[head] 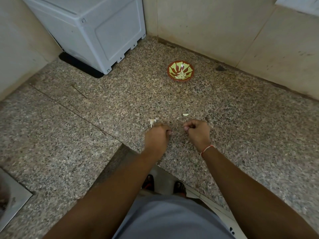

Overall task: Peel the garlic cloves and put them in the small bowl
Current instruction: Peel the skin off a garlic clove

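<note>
1. Head view: left hand (pixel 156 135) curled on the speckled granite counter (pixel 86 135), papery white garlic skins (pixel 152 121) at its fingertips; whether it grips them, cannot tell.
2. Right hand (pixel 198 131) curled, apparently pinching something small, unclear what.
3. Red-and-green patterned small bowl (pixel 180 71) holding peeled pale garlic cloves (pixel 180 75) lies well ahead of both hands; right hand is somewhat nearer.

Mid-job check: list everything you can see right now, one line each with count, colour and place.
bowl: one, red and green, far on counter, pale cloves inside
garlic piece: one, pale, counter beyond right hand
garlic skin: one clump, whitish, by left hand
counter: one, speckled granite
appliance: one, white, far left corner
sink: one, steel, lower left
left hand: curled, contents hidden
right hand: curled, red wrist thread
</note>
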